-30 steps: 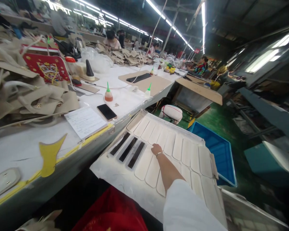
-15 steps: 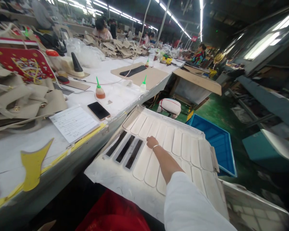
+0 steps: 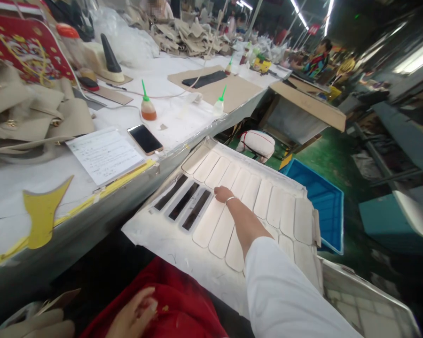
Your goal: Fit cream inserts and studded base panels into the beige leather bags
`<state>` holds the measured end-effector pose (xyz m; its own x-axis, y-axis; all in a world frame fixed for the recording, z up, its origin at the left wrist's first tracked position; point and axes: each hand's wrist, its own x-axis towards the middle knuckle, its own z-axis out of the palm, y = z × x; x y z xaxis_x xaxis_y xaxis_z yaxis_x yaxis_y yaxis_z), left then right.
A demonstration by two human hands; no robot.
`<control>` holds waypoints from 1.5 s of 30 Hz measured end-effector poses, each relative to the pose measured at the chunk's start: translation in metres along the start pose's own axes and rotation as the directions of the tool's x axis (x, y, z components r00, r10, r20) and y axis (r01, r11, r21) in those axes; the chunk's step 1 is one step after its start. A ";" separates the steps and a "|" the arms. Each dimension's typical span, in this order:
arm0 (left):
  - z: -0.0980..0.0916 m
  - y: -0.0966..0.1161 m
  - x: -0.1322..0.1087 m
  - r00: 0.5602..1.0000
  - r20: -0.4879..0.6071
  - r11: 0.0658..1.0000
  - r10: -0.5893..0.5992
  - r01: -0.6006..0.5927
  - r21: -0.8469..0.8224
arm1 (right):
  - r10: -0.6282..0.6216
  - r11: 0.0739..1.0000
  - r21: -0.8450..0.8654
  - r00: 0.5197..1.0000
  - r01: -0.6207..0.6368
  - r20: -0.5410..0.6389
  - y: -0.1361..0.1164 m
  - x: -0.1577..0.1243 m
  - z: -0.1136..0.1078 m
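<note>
Three black strips (image 3: pixel 184 203) and rows of cream strips (image 3: pixel 240 182) lie flat, unstacked, on the white board (image 3: pixel 169 246), probably to stay separate. The right hand (image 3: pixel 223 193) touches one, its fingers' grip unclear; the left hand (image 3: pixel 136 312) rests slack on red cloth (image 3: pixel 183 300)

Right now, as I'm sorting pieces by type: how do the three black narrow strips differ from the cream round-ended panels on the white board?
The black narrow strips are dark, slim and only three; the cream round-ended panels are pale, wider and many, in two rows. The black strips sit at the white board's left end, untouched; the right hand rests on a cream panel. Both kinds lie flat, side by side.
</note>
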<state>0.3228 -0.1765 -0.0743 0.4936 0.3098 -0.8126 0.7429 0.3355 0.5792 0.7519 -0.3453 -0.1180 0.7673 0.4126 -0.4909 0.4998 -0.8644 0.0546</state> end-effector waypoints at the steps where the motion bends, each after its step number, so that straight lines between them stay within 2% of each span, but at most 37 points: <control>1: 0.012 0.005 0.009 0.999 0.034 0.999 -0.027 0.028 -0.035 | -0.011 1.000 -0.014 1.000 0.011 0.017 0.001 0.002 -0.002; 3: 0.034 0.015 0.024 0.989 0.086 0.984 -0.123 0.133 -0.116 | -0.034 0.998 -0.043 0.998 0.037 0.054 0.001 0.006 -0.009; 6: 0.059 0.024 0.037 0.948 0.172 0.935 -0.266 0.298 -0.192 | -0.096 0.991 -0.087 0.992 0.103 0.081 -0.005 0.008 -0.020; 9: 0.073 0.025 0.048 0.937 0.226 0.903 -0.266 0.324 -0.281 | -0.228 0.966 -0.120 0.973 0.231 0.038 -0.024 -0.005 -0.022; 11: 0.077 0.023 0.057 0.947 0.204 0.882 -0.249 0.309 -0.357 | -0.367 0.922 -0.125 0.930 0.366 0.023 -0.039 -0.025 -0.014; 15: 0.081 0.022 0.071 0.970 0.103 0.869 -0.220 0.243 -0.431 | -0.600 0.784 -0.140 0.796 0.605 0.078 -0.054 -0.077 0.013; 18: 0.083 0.022 0.073 0.978 0.049 0.876 -0.202 0.203 -0.437 | -0.692 0.684 -0.248 0.718 0.686 0.078 -0.053 -0.101 0.022; 19: 0.084 0.022 0.074 0.979 0.036 0.881 -0.198 0.195 -0.432 | -0.693 0.674 -0.274 0.715 0.686 0.086 -0.053 -0.104 0.020; 23: 0.084 0.023 0.074 0.986 -0.010 0.912 -0.167 0.150 -0.382 | -0.614 0.712 -0.268 0.761 0.649 0.211 -0.058 -0.097 -0.003; 28: 0.081 0.030 0.079 0.987 -0.046 0.941 -0.153 0.131 -0.313 | -0.550 0.750 -0.213 0.769 0.626 0.327 -0.056 -0.087 -0.031; 34: 0.080 0.030 0.086 0.987 -0.059 0.944 -0.147 0.122 -0.306 | -0.487 0.787 -0.187 0.778 0.588 0.397 -0.080 -0.071 -0.040; 39: 0.079 0.025 0.090 0.987 -0.075 0.937 -0.142 0.110 -0.333 | -0.539 0.786 -0.105 0.759 0.609 0.364 -0.096 -0.079 -0.055; 43: 0.080 0.027 0.090 0.986 -0.049 0.918 -0.156 0.127 -0.375 | -0.614 0.764 -0.030 0.740 0.644 0.274 -0.096 -0.095 -0.075; 45: 0.079 0.029 0.089 0.987 -0.027 0.903 -0.157 0.132 -0.409 | -0.614 0.773 -0.012 0.752 0.635 0.239 -0.091 -0.093 -0.087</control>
<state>0.4244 -0.2098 -0.1353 0.3580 0.2775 -0.8915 0.5509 0.7081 0.4416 0.6699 -0.2804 -0.0016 0.1740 0.7726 -0.6106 0.8778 -0.4027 -0.2593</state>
